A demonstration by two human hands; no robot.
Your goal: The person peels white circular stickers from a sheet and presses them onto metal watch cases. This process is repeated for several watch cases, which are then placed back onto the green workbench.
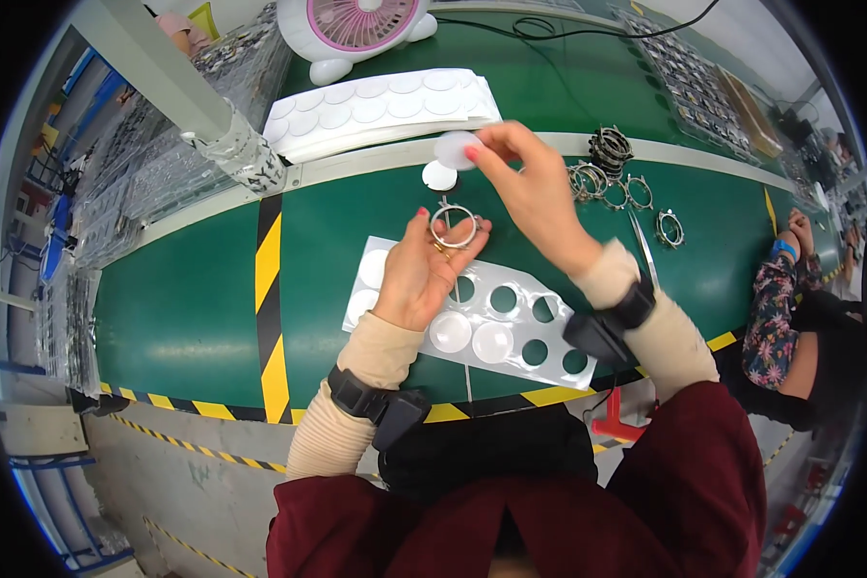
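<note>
My left hand (420,276), palm up, holds a silver ring-shaped watch case (453,247) between thumb and fingers. Above and just right of it, my right hand (539,197) pinches a thin, translucent white disc (452,151) by its edge. A smaller-looking white round piece (439,175) rests on the bench below that disc. Under my left hand lies a pale sheet (477,308) with round cut-outs; some hold white discs, others show the green bench through them. Several more watch cases (615,196) sit to the right, with a stacked group (610,151) behind and a single case (669,228) apart.
A long metal tool (643,249), like tweezers, lies right of my right wrist. Behind a pale ledge are stacked white sheets of discs (385,108) and a white-and-pink fan (356,24). A post (183,87) rises at left. Another person's arm (773,308) is at far right.
</note>
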